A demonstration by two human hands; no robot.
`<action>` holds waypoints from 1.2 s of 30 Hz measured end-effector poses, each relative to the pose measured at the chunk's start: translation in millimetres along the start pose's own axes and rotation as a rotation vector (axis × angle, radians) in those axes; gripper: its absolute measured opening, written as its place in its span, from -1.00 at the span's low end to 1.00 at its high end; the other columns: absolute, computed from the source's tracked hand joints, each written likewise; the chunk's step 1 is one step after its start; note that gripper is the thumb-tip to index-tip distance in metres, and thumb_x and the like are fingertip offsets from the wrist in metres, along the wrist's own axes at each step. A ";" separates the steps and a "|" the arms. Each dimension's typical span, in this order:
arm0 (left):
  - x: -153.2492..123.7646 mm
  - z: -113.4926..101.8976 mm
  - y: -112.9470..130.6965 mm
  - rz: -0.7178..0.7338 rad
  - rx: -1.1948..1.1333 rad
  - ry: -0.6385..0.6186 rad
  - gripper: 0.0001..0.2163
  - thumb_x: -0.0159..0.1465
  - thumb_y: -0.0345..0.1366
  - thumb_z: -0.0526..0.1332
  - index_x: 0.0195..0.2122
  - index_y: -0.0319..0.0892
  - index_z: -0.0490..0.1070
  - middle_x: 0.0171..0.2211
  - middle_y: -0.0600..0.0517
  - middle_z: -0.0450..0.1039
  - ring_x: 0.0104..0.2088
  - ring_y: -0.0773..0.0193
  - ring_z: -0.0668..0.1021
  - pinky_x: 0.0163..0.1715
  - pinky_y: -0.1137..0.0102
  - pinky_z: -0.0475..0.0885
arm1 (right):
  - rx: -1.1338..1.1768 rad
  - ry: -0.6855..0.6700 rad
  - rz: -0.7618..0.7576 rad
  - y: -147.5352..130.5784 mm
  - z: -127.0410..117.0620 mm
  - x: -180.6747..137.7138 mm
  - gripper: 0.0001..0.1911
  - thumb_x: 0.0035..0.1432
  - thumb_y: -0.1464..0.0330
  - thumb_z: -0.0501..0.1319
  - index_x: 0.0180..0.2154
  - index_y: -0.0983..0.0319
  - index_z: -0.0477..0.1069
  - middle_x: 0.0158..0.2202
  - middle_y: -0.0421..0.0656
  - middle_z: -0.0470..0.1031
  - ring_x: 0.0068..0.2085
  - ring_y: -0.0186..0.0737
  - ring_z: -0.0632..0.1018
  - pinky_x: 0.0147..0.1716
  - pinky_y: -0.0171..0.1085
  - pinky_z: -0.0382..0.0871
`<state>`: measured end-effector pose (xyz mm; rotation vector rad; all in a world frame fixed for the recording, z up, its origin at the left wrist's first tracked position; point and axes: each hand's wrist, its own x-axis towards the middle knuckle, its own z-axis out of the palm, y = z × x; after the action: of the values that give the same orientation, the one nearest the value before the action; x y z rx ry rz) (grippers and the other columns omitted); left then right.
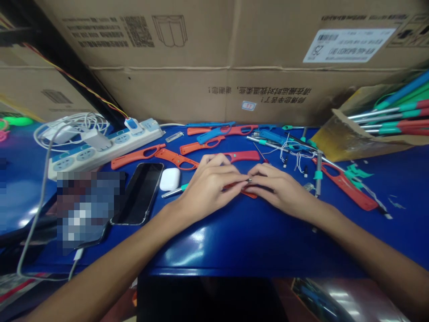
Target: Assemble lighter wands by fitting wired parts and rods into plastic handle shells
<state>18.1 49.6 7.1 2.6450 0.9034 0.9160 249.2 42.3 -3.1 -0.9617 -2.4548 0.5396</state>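
Note:
My left hand [214, 181] is closed around a red long-neck lighter [250, 194]. Its metal tube [172, 192] with a green collar sticks out on the left of that hand, though most of the body is hidden by my fingers. My right hand [279, 185] meets the left at the fingertips, its fingers pinched on a small metal piece [249, 180] too small to make out. Just behind the hands lies a red lighter handle [243, 156]. To the right of them rests another red lighter [350, 188] beside an upright-lying metal tube [318, 174].
Orange casing halves [137, 155] and blue ones [216, 133] lie behind. At left are a power strip [140, 135], a black phone [139, 194], a blurred phone [89, 210] and a white earbud case [170, 179]. An open carton [335, 134] of lighters stands at right, against cardboard boxes [201, 58].

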 end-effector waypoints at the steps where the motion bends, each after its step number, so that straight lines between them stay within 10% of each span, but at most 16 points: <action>1: 0.0 -0.1 -0.1 0.003 -0.001 0.001 -0.86 0.39 -0.29 0.23 -0.12 -0.08 0.59 -0.23 0.05 0.63 -0.17 0.20 0.45 -0.09 0.23 0.21 | 0.000 -0.008 -0.012 0.6 0.7 -0.1 -0.77 0.40 0.30 0.10 -0.10 0.15 0.53 -0.09 -0.08 0.45 -0.05 -0.16 0.47 -0.05 -0.15 0.39; 27: 1.5 -1.0 1.2 -0.009 -0.021 0.030 -0.88 0.37 -0.28 0.26 -0.13 -0.09 0.58 -0.27 0.07 0.63 -0.17 0.20 0.46 -0.08 0.22 0.24 | 0.179 -0.073 0.093 -6.3 -0.1 3.1 -0.85 0.34 0.29 0.20 -0.16 0.16 0.53 -0.07 -0.12 0.46 -0.04 -0.19 0.48 -0.02 -0.16 0.36; 32: 2.2 -2.2 1.3 -0.031 -0.012 0.019 -0.88 0.34 -0.28 0.28 -0.14 -0.08 0.59 -0.25 0.06 0.64 -0.15 0.18 0.47 -0.07 0.21 0.26 | 0.423 0.059 0.352 -2.3 -15.8 3.9 -0.75 0.24 0.15 0.27 -0.20 0.20 0.50 -0.33 -0.19 0.52 -0.35 -0.27 0.49 -0.33 -0.25 0.41; 36: 2.5 -1.5 1.7 -0.031 -0.014 0.026 -0.89 0.33 -0.30 0.28 -0.16 -0.09 0.59 -0.25 0.06 0.64 -0.16 0.18 0.47 -0.06 0.21 0.26 | 0.564 0.160 0.343 -3.9 -20.2 3.4 -0.72 0.18 0.16 0.32 -0.14 0.18 0.52 -0.16 -0.13 0.59 -0.16 -0.17 0.57 -0.13 -0.16 0.48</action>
<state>19.6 49.7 10.1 2.6051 0.9380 0.9487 255.7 45.9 16.3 -1.1214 -1.8391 1.1447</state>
